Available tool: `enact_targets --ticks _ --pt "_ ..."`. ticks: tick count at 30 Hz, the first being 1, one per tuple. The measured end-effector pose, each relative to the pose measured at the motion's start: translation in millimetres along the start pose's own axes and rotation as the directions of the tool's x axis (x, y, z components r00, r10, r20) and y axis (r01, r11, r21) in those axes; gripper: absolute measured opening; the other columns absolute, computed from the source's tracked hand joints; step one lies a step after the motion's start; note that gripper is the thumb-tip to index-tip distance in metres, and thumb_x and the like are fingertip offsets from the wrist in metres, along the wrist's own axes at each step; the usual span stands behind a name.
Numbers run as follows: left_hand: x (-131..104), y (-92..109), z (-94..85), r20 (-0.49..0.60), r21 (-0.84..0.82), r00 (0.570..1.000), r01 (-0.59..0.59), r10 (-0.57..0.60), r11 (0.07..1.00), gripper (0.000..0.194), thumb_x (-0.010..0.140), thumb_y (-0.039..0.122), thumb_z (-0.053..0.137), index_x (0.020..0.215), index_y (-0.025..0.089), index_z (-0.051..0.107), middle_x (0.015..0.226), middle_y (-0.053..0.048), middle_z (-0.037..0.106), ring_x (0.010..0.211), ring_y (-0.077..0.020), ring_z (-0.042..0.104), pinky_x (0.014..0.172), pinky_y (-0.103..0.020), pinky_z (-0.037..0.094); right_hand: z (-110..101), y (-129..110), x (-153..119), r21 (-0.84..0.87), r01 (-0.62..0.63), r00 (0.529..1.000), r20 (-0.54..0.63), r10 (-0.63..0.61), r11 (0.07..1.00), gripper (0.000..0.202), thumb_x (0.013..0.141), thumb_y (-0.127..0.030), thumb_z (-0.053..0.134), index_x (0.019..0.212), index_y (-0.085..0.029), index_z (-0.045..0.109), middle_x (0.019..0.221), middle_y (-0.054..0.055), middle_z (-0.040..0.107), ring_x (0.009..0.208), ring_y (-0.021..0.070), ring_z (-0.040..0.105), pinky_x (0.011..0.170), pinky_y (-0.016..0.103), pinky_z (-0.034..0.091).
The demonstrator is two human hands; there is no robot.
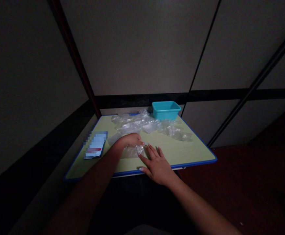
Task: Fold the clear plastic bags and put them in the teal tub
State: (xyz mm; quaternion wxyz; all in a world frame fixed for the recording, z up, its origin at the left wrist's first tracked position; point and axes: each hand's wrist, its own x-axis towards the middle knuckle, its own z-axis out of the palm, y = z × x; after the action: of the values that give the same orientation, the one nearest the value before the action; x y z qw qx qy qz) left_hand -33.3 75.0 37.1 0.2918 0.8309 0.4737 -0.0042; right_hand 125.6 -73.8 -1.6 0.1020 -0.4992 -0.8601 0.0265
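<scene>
at one plastic piece (132,151), left grip (132,139) curled, hold unclear; right grip (158,166) splayed, empty

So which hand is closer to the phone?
Your left hand: it's to the right of the phone, with your right hand farther off on that same side.

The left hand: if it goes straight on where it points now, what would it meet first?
Probably the fingers of the right hand, just ahead of the left hand; how much gap remains is unclear.
</scene>
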Motion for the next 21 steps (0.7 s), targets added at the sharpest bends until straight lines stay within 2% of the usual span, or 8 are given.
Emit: enact_targets --ticks 5,12,14,16,18,19,21 --pt "4.4 -4.7 6.9 -0.014 -0.084 1.0 -0.019 0.018 0.996 0.014 0.062 0.027 0.058 0.068 0.016 0.065 0.057 0.003 0.058 0.052 -0.0113 0.048 0.049 -0.021 0.035 0.4 0.6 0.2 0.004 0.001 1.0 -0.008 -0.001 1.0 0.062 0.092 -0.062 0.03 0.143 -0.027 0.038 0.154 0.015 0.022 0.143 0.0287 0.009 0.111 0.058 0.008" --pt "7.2 -10.4 20.6 -0.157 -0.093 0.986 -0.079 0.064 0.992 0.009 0.063 0.018 0.056 0.068 0.017 0.064 0.061 0.003 0.06 0.057 -0.0131 0.054 0.053 -0.022 0.039 0.3 1.8 -0.3 0.024 0.049 0.999 0.003 -0.05 0.998 0.062 0.094 -0.06 0.025 0.143 -0.025 0.036 0.153 0.011 0.028 0.143 0.0232 0.013 0.112 0.057 0.006" --pt "2.7 -7.7 21.3 -0.248 -0.068 0.966 -0.085 0.065 0.994 0.008 0.068 0.018 0.057 0.072 0.017 0.064 0.07 0.0 0.064 0.067 -0.016 0.058 0.061 -0.025 0.044 0.5 2.2 -0.1 0.022 0.053 0.999 -0.001 -0.053 0.998 0.062 0.094 -0.06 0.024 0.144 -0.025 0.035 0.153 0.011 0.026 0.143 0.0229 0.013 0.112 0.058 0.007" --pt "-7.6 -1.9 21.4 -0.367 -0.041 0.928 -0.081 0.061 0.996 0.013 0.076 0.021 0.054 0.083 0.016 0.064 0.087 -0.005 0.067 0.085 -0.0202 0.061 0.077 -0.03 0.046 0.5 2.6 0.2 0.025 0.068 0.998 -0.002 -0.068 0.997 0.063 0.094 -0.059 0.024 0.144 -0.024 0.033 0.153 0.011 0.026 0.143 0.0218 0.014 0.112 0.057 0.007" --pt "-24.2 6.0 23.5 -0.46 -0.005 0.884 -0.102 0.088 0.995 0.022 0.085 0.025 0.047 0.098 0.016 0.063 0.108 -0.01 0.064 0.107 -0.0227 0.056 0.094 -0.036 0.041 0.4 2.7 0.3 0.034 0.089 0.996 -0.003 -0.089 0.995 0.063 0.094 -0.058 0.024 0.145 -0.022 0.032 0.152 0.01 0.028 0.143 0.0204 0.017 0.113 0.055 0.007" --pt "-34.3 10.3 26.2 -0.482 0.02 0.867 -0.138 0.13 0.99 0.026 0.088 0.028 0.046 0.105 0.017 0.062 0.116 -0.01 0.062 0.113 -0.0222 0.053 0.099 -0.036 0.038 0.5 2.7 0.3 0.039 0.096 0.995 -0.005 -0.096 0.995 0.063 0.095 -0.058 0.024 0.145 -0.021 0.032 0.152 0.011 0.03 0.142 0.0202 0.018 0.114 0.053 0.007" --pt "-55.6 18.5 35.2 -0.448 0.155 0.837 -0.275 0.315 0.949 0.036 0.09 0.031 0.046 0.122 0.017 0.056 0.135 -0.012 0.052 0.126 -0.0236 0.045 0.108 -0.04 0.03 1.0 2.5 0.0 0.044 0.097 0.995 -0.012 -0.097 0.994 0.062 0.095 -0.056 0.027 0.144 -0.019 0.035 0.149 0.012 0.035 0.141 0.0207 0.021 0.114 0.052 0.006"
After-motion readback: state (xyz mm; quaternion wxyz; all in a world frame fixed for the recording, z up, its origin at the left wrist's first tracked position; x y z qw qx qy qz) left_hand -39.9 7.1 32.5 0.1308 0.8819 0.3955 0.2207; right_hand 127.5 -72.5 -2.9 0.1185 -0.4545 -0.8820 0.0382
